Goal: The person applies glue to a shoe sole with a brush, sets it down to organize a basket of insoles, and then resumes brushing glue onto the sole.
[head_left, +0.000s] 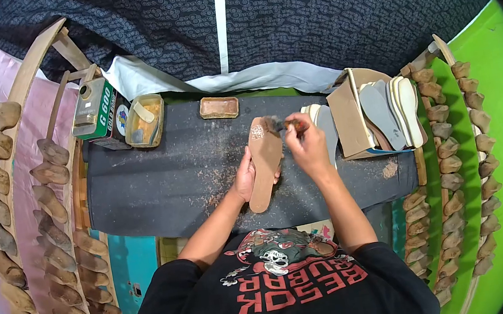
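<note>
My left hand (245,176) is closed around a brown shoe insole (264,171), gripping it along its left edge with fingertips showing at the right edge. The insole is held up above the dark table cloth, its wider end away from me. A pale, flaky patch marks the surface near that far end. In my right hand (308,150) is a small brush (291,125) with a dark head and a reddish handle. Its head touches or sits very close to the insole's upper right edge; blur hides the exact contact.
Grey and cream insoles fill a cardboard box (347,114) on the right, with more beside it. At left stand a glue can (99,116) and a yellowish tub (155,135). A small tray (219,107) lies behind. Wooden shoe lasts (50,203) line racks on both sides; brown shavings litter the cloth.
</note>
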A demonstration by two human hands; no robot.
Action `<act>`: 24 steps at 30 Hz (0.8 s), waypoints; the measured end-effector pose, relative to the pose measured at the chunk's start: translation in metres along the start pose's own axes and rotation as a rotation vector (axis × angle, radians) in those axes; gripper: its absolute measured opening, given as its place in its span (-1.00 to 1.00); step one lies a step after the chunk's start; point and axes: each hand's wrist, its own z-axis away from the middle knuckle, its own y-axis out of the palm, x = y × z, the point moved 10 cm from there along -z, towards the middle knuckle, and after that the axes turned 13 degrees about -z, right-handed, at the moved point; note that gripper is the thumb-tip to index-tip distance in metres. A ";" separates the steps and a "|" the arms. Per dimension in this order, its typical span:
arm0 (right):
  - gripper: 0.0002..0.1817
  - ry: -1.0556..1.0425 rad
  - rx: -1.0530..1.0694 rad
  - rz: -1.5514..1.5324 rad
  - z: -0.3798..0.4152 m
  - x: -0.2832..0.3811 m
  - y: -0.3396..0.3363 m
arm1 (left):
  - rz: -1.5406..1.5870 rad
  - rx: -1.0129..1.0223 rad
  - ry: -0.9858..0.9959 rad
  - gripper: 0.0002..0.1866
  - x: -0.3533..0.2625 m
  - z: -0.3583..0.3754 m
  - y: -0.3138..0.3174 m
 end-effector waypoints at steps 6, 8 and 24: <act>-0.79 -0.001 0.127 -0.040 0.004 0.007 0.007 | 0.043 0.048 0.030 -0.19 -0.002 0.001 -0.005; -0.79 0.033 0.079 0.038 -0.009 0.004 -0.011 | 0.067 0.037 0.032 -0.18 -0.012 0.002 0.006; -0.79 -0.095 0.132 0.088 -0.009 0.023 -0.009 | 0.065 0.046 0.032 -0.16 -0.015 0.003 0.004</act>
